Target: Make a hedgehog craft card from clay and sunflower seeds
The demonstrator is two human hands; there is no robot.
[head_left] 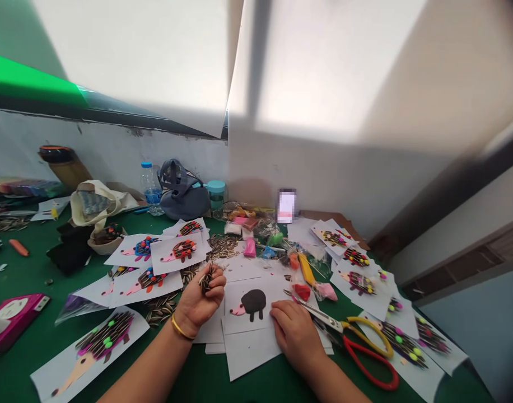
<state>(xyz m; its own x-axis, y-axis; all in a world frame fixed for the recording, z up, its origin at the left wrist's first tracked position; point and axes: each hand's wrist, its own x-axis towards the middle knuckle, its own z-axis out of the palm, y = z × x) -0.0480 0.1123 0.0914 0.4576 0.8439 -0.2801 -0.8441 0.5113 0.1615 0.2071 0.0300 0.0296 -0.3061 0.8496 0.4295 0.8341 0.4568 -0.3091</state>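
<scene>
Left hand (pixel 205 294): cupping seeds (pixel 205 281), count unclear | right hand (pixel 297 334): loosely open, on 1 card (pixel 237 323)

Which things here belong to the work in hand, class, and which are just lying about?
In the work, it seems:
seeds in the left hand
sheet with the black animal, touched by the right hand
coloured clay
scissors, perhaps

Just lying about:
water bottle
blue-grey bag
teal-lidded cup
blurred screen
</scene>
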